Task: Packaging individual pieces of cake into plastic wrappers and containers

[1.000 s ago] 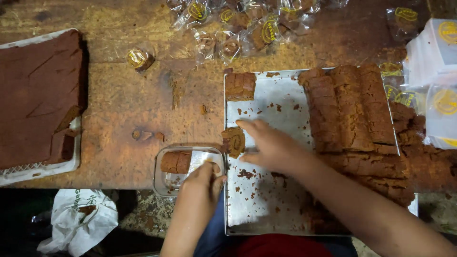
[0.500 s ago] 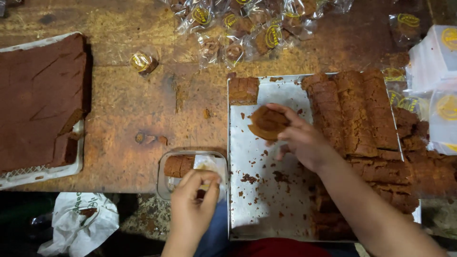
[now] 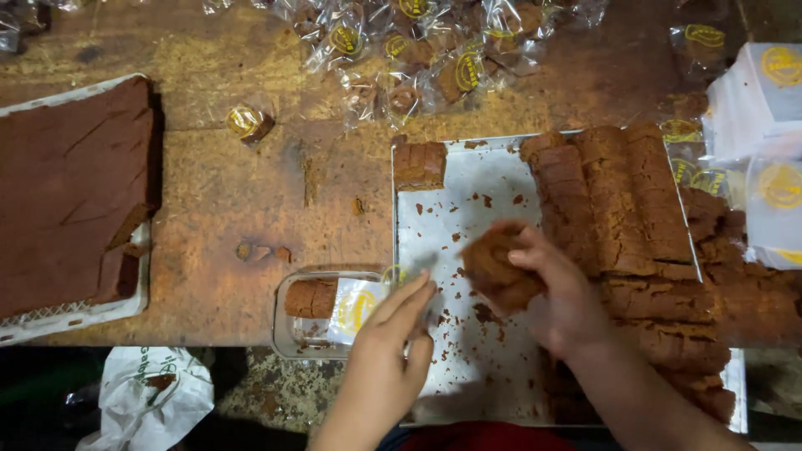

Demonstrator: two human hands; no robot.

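The person's right hand [image 3: 561,292] is closed around a brown slice of cake [image 3: 494,269], fingers curled over its top, holding it just above the bare middle of a metal tray [image 3: 434,209]. The slice looks slightly blurred. The left hand [image 3: 391,334] is open, fingers stretched forward and together, fingertips resting at the edge of a clear plastic container [image 3: 288,330] that sits at the near edge of the wooden surface [image 3: 251,209], just left of the tray. Inside the container lie one brown cake piece [image 3: 311,297] and a small clear wrapper with a yellow round label [image 3: 357,307].

The tray is dusted with crumbs. A single cake block [image 3: 419,164] sits in its far left corner, and rows of sliced brown cake [image 3: 618,200] fill its right side, running toward the person — some slices lie stacked and tumbled along the right edge.

Beyond the tray, at the far side of the surface, lies a heap of wrapped cake pieces in clear bags [image 3: 418,50] with yellow labels. One wrapped piece [image 3: 248,122] sits alone, well apart from the heap. At far left, a white tray [image 3: 75,313] holds a large flat slab of dark brown cake [image 3: 67,184], partly cut at its near right corner. At far right stand white boxes with yellow round marks [image 3: 764,108]. Below the surface's edge, on the left, lies a crumpled white plastic bag [image 3: 150,392].
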